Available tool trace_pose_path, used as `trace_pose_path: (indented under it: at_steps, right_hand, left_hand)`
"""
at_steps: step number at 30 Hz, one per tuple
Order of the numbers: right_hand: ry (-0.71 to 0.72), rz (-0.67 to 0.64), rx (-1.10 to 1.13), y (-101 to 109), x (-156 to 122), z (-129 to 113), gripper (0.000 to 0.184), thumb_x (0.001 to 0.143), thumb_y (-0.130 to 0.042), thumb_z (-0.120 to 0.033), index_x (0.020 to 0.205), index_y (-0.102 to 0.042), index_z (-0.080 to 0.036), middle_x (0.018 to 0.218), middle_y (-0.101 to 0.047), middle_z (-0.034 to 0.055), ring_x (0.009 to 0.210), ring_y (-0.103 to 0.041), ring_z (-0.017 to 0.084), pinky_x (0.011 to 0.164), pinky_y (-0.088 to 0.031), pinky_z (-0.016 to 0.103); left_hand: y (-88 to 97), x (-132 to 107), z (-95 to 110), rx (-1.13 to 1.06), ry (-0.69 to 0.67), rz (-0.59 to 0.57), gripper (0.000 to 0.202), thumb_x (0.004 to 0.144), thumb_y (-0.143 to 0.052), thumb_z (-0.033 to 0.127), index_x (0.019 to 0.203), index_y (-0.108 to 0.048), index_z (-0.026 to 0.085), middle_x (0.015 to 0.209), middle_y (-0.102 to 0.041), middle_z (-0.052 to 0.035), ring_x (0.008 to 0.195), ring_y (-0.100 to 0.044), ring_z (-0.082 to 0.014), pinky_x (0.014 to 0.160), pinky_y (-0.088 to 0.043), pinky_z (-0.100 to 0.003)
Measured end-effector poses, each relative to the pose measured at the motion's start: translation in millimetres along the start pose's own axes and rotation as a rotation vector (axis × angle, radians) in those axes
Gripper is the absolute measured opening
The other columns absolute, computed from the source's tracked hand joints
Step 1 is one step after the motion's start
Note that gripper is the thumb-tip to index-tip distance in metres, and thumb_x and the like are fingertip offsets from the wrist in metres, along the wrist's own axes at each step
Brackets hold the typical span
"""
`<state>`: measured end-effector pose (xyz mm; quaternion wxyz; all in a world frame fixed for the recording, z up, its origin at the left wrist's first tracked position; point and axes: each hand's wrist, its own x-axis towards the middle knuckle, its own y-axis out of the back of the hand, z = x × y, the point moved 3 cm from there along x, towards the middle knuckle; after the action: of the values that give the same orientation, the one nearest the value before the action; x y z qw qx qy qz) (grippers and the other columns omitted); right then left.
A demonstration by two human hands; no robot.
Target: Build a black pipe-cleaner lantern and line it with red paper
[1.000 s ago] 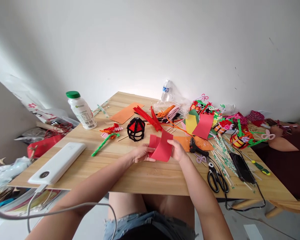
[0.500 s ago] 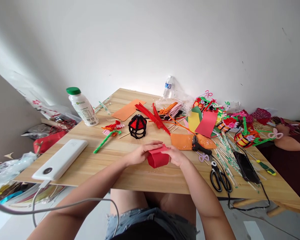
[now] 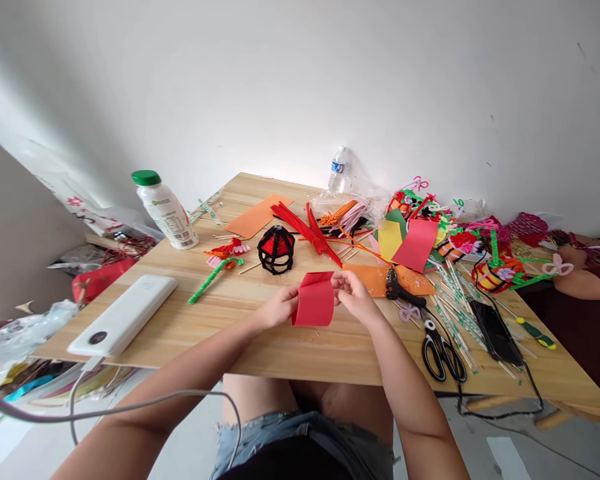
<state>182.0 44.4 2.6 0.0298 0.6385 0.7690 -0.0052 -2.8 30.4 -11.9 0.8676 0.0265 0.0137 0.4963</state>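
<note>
A piece of red paper [image 3: 315,301] is held upright between both my hands just above the wooden table [image 3: 300,343]. My left hand [image 3: 281,307] pinches its left edge with closed fingers. My right hand [image 3: 353,297] pinches its upper right edge, fingers curled. A small black-and-red pipe-cleaner lantern [image 3: 276,249] stands on the table just behind the paper. An orange paper sheet [image 3: 367,280] lies to the right of my right hand.
A white power bank [image 3: 123,314] with a cable lies at the left. A green-capped bottle [image 3: 163,209] stands at the back left. Black scissors [image 3: 443,349], a black phone [image 3: 495,322] and a glue gun [image 3: 399,287] lie right, among pipe cleaners. Another person's arm [image 3: 577,283] rests far right.
The red paper, open a second ago, was folded down onto the table and is now raised upright between my hands. The camera has shifted slightly.
</note>
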Motion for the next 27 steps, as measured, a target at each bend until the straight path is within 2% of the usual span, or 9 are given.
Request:
trace_pose_path:
  at_steps: [2,4,6,9,15,21,24,27]
  right_hand:
    - [0.07,-0.097,-0.001,-3.2,-0.2,0.2,0.04,0.062,-0.072,-0.019,0.1,-0.062,-0.022,0.096,-0.066,0.0012,0.084,-0.061,0.014,0.07,-0.05,0.025]
    - [0.077,-0.131,0.009,-9.3,-1.0,3.0,0.033,0.065,-0.073,-0.023,0.097,-0.065,-0.021,0.093,-0.068,0.0023,0.086,-0.061,0.016,0.074,-0.049,0.027]
    - [0.074,-0.046,0.023,-14.1,-1.9,5.5,0.022,0.067,-0.074,-0.03,0.085,-0.067,-0.02,0.078,-0.067,0.0011,0.076,-0.06,0.017,0.068,-0.048,0.027]
    - [0.088,0.044,0.058,-19.3,-4.0,5.2,0.019,0.067,-0.074,-0.035,0.075,-0.068,-0.019,0.068,-0.065,0.0004,0.067,-0.057,0.016,0.058,-0.045,0.026]
    - [0.089,0.073,0.099,-20.2,-4.3,4.4,0.019,0.064,-0.073,-0.032,0.078,-0.069,-0.02,0.076,-0.069,0.0017,0.07,-0.059,0.018,0.057,-0.046,0.027]
    - [0.102,0.097,0.219,-27.6,-6.8,4.6,0.033,0.058,-0.078,-0.031,0.087,-0.069,-0.02,0.081,-0.071,0.0023,0.077,-0.065,0.022,0.062,-0.051,0.029]
    - [0.109,0.148,0.238,-29.4,-9.4,4.9,0.038,0.058,-0.079,-0.032,0.092,-0.068,-0.019,0.075,-0.072,0.0012,0.067,-0.065,0.019,0.055,-0.05,0.027]
    - [0.098,0.113,0.277,-32.3,-12.4,5.1,0.041,0.064,-0.076,-0.036,0.1,-0.065,-0.019,0.07,-0.07,-0.001,0.053,-0.062,0.017,0.045,-0.049,0.026]
  left_hand:
    - [-2.6,-0.5,0.6,-0.123,0.067,0.013,0.05,0.069,-0.066,0.054,0.096,-0.068,0.013,0.078,-0.071,-0.0056,0.072,-0.064,-0.0205,0.064,-0.05,-0.028]
    - [-6.3,-1.6,1.9,-0.181,0.111,-0.004,0.048,0.063,-0.072,0.051,0.093,-0.069,0.014,0.074,-0.07,-0.0046,0.068,-0.063,-0.0189,0.061,-0.049,-0.027]
    - [-9.6,-2.3,2.1,-0.208,0.139,-0.026,0.046,0.059,-0.077,0.047,0.091,-0.07,0.014,0.071,-0.07,-0.0037,0.064,-0.061,-0.0175,0.058,-0.048,-0.025]
    - [-11.4,-0.6,-1.1,-0.247,0.142,-0.006,0.049,0.054,-0.081,0.046,0.089,-0.07,0.014,0.068,-0.068,-0.0022,0.062,-0.061,-0.0162,0.06,-0.047,-0.025]
    - [-4.6,5.3,-6.9,-0.239,0.087,0.174,0.051,0.061,-0.072,0.061,0.07,-0.066,0.012,0.053,-0.057,0.0017,0.048,-0.046,-0.0084,0.049,-0.036,-0.021]
    - [-8.3,1.3,1.1,-0.198,0.005,0.161,0.052,0.069,-0.064,0.065,0.072,-0.065,0.013,0.054,-0.055,0.0023,0.052,-0.045,-0.0088,0.051,-0.036,-0.021]
    - [-11.3,1.5,0.5,-0.213,0.002,0.121,0.05,0.065,-0.07,0.063,0.072,-0.064,0.014,0.054,-0.058,0.0023,0.053,-0.051,-0.0098,0.053,-0.041,-0.021]
    - [-14.3,2.4,-1.3,-0.241,0.016,0.043,0.052,0.062,-0.073,0.063,0.073,-0.063,0.013,0.053,-0.06,0.0009,0.051,-0.057,-0.0127,0.052,-0.044,-0.022]
